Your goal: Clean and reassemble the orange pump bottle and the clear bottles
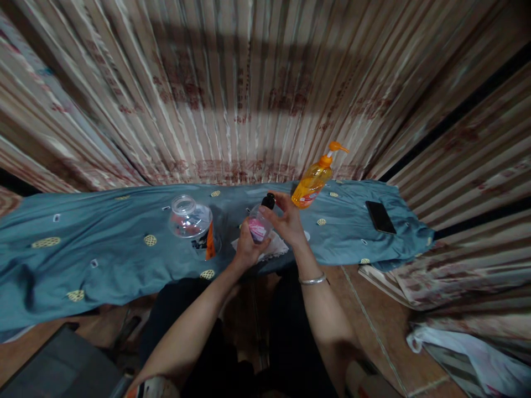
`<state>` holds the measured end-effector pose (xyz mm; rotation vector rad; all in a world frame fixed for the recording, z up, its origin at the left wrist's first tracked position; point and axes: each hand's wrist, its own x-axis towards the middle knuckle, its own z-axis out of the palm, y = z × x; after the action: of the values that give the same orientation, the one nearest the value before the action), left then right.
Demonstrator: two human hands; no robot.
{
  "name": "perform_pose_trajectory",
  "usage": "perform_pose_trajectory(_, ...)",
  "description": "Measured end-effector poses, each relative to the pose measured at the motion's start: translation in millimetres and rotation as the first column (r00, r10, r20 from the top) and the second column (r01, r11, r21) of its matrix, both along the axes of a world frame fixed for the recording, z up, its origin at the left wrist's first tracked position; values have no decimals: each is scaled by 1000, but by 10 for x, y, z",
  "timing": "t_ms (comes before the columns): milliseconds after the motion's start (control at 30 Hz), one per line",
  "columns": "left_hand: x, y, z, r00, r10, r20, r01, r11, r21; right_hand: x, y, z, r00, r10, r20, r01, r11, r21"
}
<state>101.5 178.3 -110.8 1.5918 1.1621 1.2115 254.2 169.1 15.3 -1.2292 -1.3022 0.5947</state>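
Note:
A small clear bottle with a pink label point(258, 230) and a black cap point(269, 200) is held upright, tilted slightly right, above the cloth. My left hand point(248, 247) is wrapped round its lower body. My right hand point(287, 220) has its thumb and fingers closed on the upper part at the black cap. Under the hands lies a crumpled white tissue point(277, 246). Left of them stands a large clear jar point(191, 224) with an orange and black label. Behind my right hand is a pump bottle of orange liquid point(312, 182).
A blue-green cloth with pineapple prints point(124, 232) covers the long table. A black phone point(380, 216) lies at its right end. Pleated curtains point(249, 99) hang behind. A grey object point(62, 365) is at the lower left, and a white bag point(468, 348) at the lower right.

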Motion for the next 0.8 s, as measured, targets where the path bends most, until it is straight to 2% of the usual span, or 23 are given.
perform_pose_trajectory(100,-1,-2,-3,1000,0,-4,0,1000,-5,-18,9,0,998,-54,19,54,999,-2)
perform_pose_trajectory(267,-8,0,-15,1000,-8,-13,8,1000,6,31,1,-14,995,89,40,-89,996,-4)
perform_pose_trajectory(333,-13,4,-26,1000,-11,-19,11,1000,14,39,-6,-10,993,108,38,-108,994,1)
perform_pose_trajectory(500,-21,12,-63,999,-18,-31,19,999,35,-4,-7,22,997,-58,47,58,998,1)
perform_pose_trajectory(567,-20,15,-77,999,-16,-33,17,999,43,-3,-1,27,995,-79,61,80,997,-16)
perform_pose_trajectory(633,-16,18,-91,999,-10,-31,12,999,49,26,3,23,997,-36,71,37,999,-14)
perform_pose_trajectory(800,-5,28,-123,1000,2,-31,0,998,68,138,-5,53,986,158,46,-159,987,20)
